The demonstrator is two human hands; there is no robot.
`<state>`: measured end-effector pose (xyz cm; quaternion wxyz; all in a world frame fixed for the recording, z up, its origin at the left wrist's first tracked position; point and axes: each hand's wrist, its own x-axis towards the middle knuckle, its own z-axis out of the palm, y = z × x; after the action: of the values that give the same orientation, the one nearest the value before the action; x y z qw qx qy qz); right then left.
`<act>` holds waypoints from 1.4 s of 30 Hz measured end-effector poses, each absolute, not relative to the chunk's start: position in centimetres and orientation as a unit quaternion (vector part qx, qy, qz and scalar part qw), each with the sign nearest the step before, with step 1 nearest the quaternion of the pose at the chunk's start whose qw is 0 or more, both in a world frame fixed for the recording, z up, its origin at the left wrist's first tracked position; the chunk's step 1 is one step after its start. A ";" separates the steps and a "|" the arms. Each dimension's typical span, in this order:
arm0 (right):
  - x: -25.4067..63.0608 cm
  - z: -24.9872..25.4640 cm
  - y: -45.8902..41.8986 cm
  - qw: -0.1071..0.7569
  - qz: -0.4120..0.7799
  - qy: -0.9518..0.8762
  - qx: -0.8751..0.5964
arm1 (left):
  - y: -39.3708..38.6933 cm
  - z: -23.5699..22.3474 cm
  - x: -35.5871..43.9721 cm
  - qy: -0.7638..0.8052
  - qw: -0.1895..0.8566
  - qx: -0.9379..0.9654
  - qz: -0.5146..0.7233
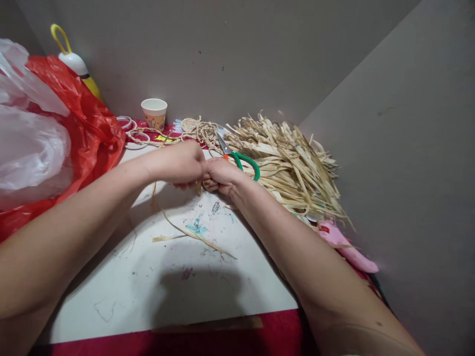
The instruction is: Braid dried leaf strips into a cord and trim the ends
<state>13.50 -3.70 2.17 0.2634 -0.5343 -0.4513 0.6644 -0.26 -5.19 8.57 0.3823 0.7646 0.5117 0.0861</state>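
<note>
My left hand [180, 163] and my right hand [220, 176] meet over the white board [156, 287], both closed in a pinch on thin pale straw strips [193, 232] that trail down onto the board. The fingertips press together around the strands between them. Green-handled scissors [239, 158] lie just behind my right hand, against a large heap of dried straw strips [293, 163].
A red plastic bag [85, 123] and a clear bag [29, 148] fill the left. A paper cup [154, 112], white rings [135, 141], braided cord [200, 131] and a yellow-and-white bottle [76, 64] stand at the back. A pink tool [347, 247] lies at the right. Grey walls enclose the corner.
</note>
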 end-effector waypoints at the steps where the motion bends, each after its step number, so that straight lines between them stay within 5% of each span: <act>1: 13.6 2.2 -3.6 0.261 0.676 -0.444 -0.527 | -4.6 8.6 -0.8 0.537 0.376 0.745 0.125; 12: 14.1 2.6 -3.5 0.257 0.711 -0.421 -0.501 | -3.3 5.0 -0.3 0.536 0.628 0.532 0.191; 24: 14.0 2.6 -3.9 0.223 0.695 -0.470 -0.496 | -2.3 4.0 -1.1 0.585 0.407 0.691 0.123; 42: 13.8 2.5 -4.6 0.219 0.422 -0.669 -0.572 | -2.0 4.1 -1.2 0.557 0.566 0.596 0.123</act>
<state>13.79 -4.59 2.45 0.2190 -0.5718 -0.6688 0.4216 -1.25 -2.03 4.11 0.5657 0.5958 0.5566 0.1234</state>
